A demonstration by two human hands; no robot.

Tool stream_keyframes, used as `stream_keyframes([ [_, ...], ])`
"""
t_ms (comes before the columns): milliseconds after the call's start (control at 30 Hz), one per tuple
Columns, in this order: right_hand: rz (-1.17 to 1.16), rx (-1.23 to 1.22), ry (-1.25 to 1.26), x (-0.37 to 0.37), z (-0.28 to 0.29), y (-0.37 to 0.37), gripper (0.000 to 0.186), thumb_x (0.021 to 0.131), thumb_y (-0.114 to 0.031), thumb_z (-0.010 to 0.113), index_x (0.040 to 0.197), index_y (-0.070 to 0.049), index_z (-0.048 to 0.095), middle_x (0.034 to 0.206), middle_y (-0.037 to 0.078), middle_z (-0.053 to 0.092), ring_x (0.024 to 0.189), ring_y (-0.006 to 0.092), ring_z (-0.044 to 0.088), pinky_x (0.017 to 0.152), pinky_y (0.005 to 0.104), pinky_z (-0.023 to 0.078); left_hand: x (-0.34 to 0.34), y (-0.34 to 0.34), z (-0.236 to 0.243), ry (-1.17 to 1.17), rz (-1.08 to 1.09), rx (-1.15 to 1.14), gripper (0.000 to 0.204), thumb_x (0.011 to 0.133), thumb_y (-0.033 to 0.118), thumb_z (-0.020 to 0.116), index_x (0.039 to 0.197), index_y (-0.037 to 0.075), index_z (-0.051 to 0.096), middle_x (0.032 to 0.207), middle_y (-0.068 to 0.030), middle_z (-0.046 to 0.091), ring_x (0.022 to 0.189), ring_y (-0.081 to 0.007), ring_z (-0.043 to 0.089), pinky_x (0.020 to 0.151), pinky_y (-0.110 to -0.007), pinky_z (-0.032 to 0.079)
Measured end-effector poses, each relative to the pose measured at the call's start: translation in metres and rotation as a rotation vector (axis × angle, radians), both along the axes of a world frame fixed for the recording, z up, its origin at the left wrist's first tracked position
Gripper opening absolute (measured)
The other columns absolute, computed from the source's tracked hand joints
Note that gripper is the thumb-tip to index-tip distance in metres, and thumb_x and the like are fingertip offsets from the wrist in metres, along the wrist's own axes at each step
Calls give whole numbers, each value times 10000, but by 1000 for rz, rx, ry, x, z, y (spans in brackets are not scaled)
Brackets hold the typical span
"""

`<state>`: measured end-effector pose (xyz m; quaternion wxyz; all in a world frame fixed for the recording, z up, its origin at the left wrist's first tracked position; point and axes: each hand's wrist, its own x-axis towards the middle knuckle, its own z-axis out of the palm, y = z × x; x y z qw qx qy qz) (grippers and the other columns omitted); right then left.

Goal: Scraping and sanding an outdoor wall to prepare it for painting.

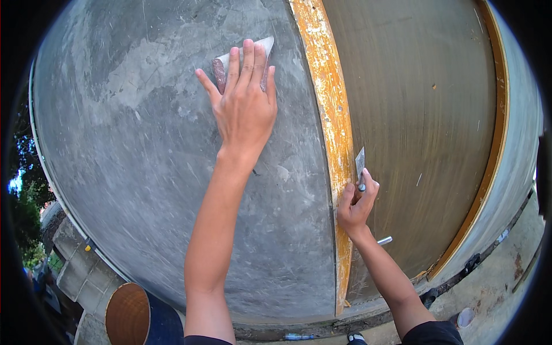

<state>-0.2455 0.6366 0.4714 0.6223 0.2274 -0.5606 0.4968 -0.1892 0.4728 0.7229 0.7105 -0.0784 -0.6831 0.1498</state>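
My left hand (247, 109) lies high on the grey wall (276, 218), fingers spread. Under its fingers is a bent piece of sandpaper (263, 43), pale on one side and reddish brown on the other, pressed to the wall. Lower and to the right, my right hand (357, 207) is closed round a small scraper (360, 161), its pointed metal blade turned up. That hand is beside the yellow wooden door frame (333, 109), whose paint is worn and patchy. Whether the blade touches the brown door (420, 115) I cannot tell.
A metal door handle (385, 240) sticks out by my right forearm. At lower left stands a dark blue drum (164, 322) with a brown inside. A clear bottle (299, 336) and a plastic cup (464, 317) are on the ground. Concrete blocks (86, 270) rise at far left.
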Motion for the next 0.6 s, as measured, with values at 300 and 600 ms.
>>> stream_keyframes([
  [300,22,-19,-32,-1,-1,1,505,946,-54,574,1412,-11,382,1097,183,478,828,227,590,575,304,549,-6,11,-33,8,-20,34,465,1044,352,412,1424,106,520,1492,-35,490,1392,-234,440,1153,-695,72],
  [600,-29,-13,-19,-1,-1,1,497,943,-60,577,1403,-7,398,1092,192,494,855,262,593,619,328,555,-13,22,1,81,-36,31,465,1040,355,425,1419,105,528,1504,-41,475,1404,-239,423,1156,-690,78],
])
